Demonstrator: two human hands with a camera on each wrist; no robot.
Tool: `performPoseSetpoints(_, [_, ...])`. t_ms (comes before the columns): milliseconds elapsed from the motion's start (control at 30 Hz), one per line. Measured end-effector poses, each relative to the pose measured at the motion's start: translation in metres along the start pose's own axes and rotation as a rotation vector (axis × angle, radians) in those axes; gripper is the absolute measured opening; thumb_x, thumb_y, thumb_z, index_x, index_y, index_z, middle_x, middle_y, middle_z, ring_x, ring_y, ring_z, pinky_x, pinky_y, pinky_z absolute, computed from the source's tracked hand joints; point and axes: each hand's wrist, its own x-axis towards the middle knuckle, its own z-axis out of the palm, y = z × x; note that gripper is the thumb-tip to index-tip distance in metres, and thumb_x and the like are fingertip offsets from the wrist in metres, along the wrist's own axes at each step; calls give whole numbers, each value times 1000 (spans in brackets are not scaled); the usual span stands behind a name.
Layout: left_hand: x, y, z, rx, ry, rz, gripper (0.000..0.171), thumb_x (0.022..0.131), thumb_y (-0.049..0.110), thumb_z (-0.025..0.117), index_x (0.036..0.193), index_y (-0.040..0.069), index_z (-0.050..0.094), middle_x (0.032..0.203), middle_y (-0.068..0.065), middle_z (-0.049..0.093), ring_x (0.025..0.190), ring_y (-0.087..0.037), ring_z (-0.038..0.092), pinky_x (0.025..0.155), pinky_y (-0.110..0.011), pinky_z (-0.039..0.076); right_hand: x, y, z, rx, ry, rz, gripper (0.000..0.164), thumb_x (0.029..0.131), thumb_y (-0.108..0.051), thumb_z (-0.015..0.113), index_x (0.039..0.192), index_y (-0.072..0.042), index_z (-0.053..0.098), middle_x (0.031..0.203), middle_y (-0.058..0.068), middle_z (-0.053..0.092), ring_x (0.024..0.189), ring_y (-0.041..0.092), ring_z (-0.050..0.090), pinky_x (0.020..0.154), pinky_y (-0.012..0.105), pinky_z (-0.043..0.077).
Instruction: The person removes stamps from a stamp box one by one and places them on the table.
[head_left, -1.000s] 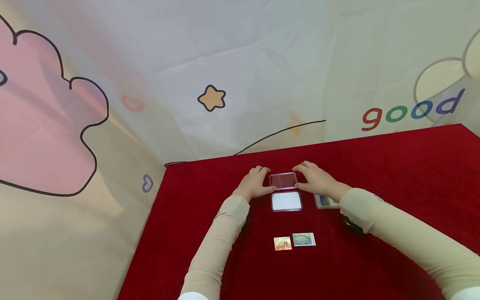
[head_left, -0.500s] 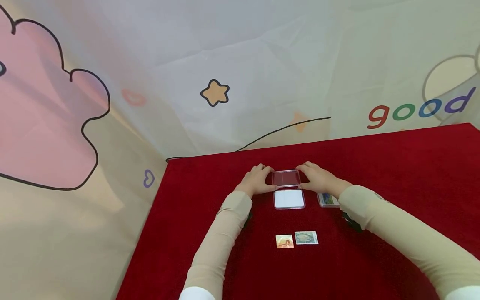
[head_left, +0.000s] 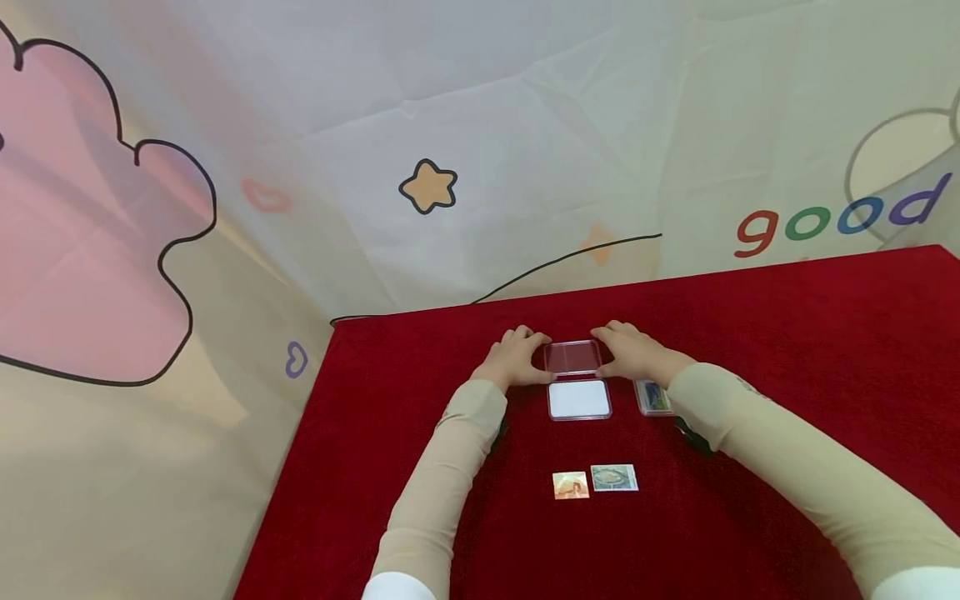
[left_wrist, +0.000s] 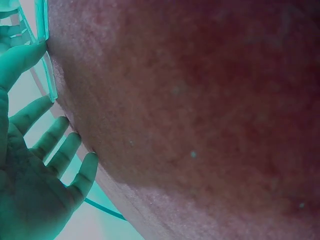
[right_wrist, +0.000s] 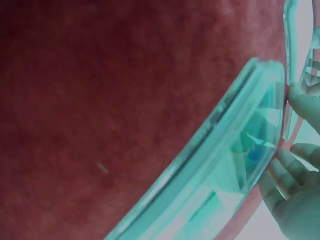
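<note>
A flat clear plastic cover [head_left: 572, 358], rectangular with a thin line across its face, lies on the red cloth between both hands. My left hand [head_left: 513, 360] pinches its left side, thumb at the near corner and index finger at the far corner. On the opposite side my right hand [head_left: 632, 352] holds it the same way. In the left wrist view, the left hand's [left_wrist: 37, 170] other fingers spread loosely beside the cloth. Just nearer than the cover is a white-filled clear case [head_left: 579, 400]. A clear case with a coloured picture [head_left: 654, 398] lies partly hidden under the right wrist.
Two small stamps lie nearer on the cloth: an orange stamp [head_left: 571, 485] and a green stamp [head_left: 614, 477], side by side. The red-covered table [head_left: 787, 333] meets a printed fabric backdrop [head_left: 525, 167] at its far and left edges.
Both hands stay at the clear cover's sides. The right forearm has shifted slightly left, and the head view has shifted a little; the cover, cases and stamps keep their places.
</note>
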Motion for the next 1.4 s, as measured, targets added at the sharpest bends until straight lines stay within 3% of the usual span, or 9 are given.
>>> performPoseSetpoints(467, [3, -1, 10, -39, -23, -17, 65, 81, 44, 70, 139, 22, 48, 135, -5, 43, 123, -21, 38, 100, -38, 38, -1, 4, 4, -41, -25, -29, 65, 82, -26, 74, 131, 10, 49, 125, 26, 48, 114, 40, 45, 93, 52, 43])
performPoseSetpoints(800, [4, -1, 1, -41, 6, -6, 63, 81, 44, 72, 137, 23, 50, 135, -6, 43, 123, -22, 38, 100, -38, 38, 3, -1, -7, -84, -12, -46, 60, 82, -25, 74, 126, 9, 53, 121, 24, 51, 110, 36, 48, 91, 49, 45])
performPoseSetpoints(967, [5, -1, -2, -55, 7, -21, 62, 80, 42, 74, 136, 24, 52, 134, -6, 44, 123, -21, 38, 101, -39, 38, 4, 1, -9, -126, -9, -94, 60, 83, -25, 73, 125, 12, 52, 118, 23, 52, 107, 35, 49, 91, 47, 45])
performPoseSetpoints(1400, [6, -3, 2, 12, -4, 24, 61, 85, 41, 69, 137, 18, 47, 137, -5, 44, 125, -22, 40, 104, -42, 36, 3, 7, -1, -153, 34, -155, 59, 84, -26, 71, 125, 13, 51, 117, 24, 54, 107, 35, 51, 93, 49, 44])
